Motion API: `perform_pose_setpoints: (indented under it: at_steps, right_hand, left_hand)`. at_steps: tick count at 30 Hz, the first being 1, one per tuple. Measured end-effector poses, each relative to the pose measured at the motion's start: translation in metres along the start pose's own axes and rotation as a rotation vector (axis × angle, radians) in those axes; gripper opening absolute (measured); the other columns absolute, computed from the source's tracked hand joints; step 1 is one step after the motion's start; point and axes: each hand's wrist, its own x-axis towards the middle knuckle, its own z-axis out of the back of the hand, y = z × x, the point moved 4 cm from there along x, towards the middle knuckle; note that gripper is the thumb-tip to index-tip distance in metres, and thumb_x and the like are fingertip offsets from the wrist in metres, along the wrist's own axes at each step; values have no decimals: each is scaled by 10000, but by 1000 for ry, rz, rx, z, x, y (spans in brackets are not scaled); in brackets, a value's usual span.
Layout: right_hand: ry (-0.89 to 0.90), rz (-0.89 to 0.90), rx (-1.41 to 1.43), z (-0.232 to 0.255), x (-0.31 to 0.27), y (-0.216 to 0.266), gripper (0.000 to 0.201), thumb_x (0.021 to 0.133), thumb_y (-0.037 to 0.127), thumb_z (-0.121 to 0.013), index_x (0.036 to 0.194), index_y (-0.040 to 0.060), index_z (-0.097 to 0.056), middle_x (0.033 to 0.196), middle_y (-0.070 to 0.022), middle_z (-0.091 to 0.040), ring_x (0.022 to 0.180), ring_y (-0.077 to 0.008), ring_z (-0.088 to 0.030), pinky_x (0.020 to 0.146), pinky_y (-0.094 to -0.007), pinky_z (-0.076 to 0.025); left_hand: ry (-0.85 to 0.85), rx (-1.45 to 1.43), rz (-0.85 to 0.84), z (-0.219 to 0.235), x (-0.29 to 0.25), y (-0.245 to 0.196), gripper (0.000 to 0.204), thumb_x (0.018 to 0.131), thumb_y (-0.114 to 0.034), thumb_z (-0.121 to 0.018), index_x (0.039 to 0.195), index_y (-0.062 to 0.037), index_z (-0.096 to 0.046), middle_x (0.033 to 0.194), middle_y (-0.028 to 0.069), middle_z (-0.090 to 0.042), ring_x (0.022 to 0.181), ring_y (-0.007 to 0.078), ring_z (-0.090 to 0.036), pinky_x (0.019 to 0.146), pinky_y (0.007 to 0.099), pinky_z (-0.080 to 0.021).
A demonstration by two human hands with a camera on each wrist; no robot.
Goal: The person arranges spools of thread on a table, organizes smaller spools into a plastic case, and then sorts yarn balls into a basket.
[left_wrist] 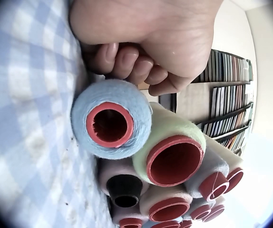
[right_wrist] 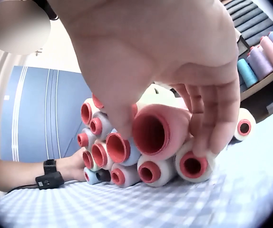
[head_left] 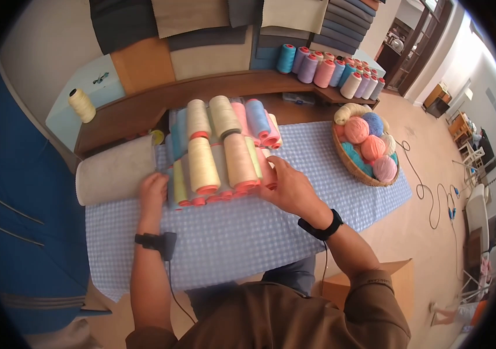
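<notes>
A stack of thread cones (head_left: 201,163) in cream, pink, blue, grey and yellow-green lies on the checked cloth, red core ends facing the person. At its left end is my left hand (head_left: 153,189), fingers curled beside a light blue cone (left_wrist: 86,128) at the bottom. On the right side, my right hand (head_left: 293,185) reaches over the stack and holds a pink cone (right_wrist: 172,135) between thumb and fingers. Its fingertips (right_wrist: 205,142) come down at a cream cone (right_wrist: 178,161) below. The thumb lies along the pink cone's left side.
A wicker basket (head_left: 350,166) of yarn balls stands right of the stack. To the left lies a large pale roll (head_left: 117,171). More thread cones (head_left: 323,74) line the shelf behind, with a lone cream cone (head_left: 82,106) at far left. A cardboard box (head_left: 399,279) sits below the table.
</notes>
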Motion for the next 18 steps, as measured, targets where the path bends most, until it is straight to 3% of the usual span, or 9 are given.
perform_pose_setpoints:
  at_steps: [4,7,10,14,18]
  right_hand:
    - [63,-133,265,17,-15,-28,572,913,287,-697,1356,-45,-552,1092,-190,-700,925,-295,-724,800,-413,-592]
    - [220,-398,922,6,-32,-55,525,959,303,-641,1352,-36,-558,1093,-159,-710,906,-264,-723,777,-363,-585]
    - [248,-560,1202,-10,-44,-64,469,998,287,-602,1349,-20,-569,1103,-116,-702,918,-209,-710,766,-337,-580]
    - [191,-488,1097,-24,-45,-62,460,1029,290,-572,1342,-46,-541,1125,-120,-684,944,-189,-691,802,-328,-576]
    - [84,-462,1189,-34,-52,-59,450,1033,285,-565,1339,-44,-531,1128,-117,-676,969,-198,-687,820,-323,-568]
  left_hand:
    - [6,2,11,2,-1,-1,256,932,-209,-660,716,-185,-525,636,-111,-407,508,23,-345,471,235,-224]
    - [-18,0,0,1,-1,1,296,941,-198,-654,697,-203,-486,614,-113,-381,478,23,-308,450,236,-199]
    - [-29,10,0,-1,0,1,322,947,-193,-650,686,-213,-461,601,-112,-370,462,23,-292,440,237,-188]
    - [-17,3,-11,1,1,1,328,950,-193,-648,684,-212,-457,596,-107,-374,457,26,-295,439,237,-190]
    - [-30,12,-7,2,0,2,331,952,-193,-646,686,-209,-451,594,-106,-376,453,30,-299,436,236,-191]
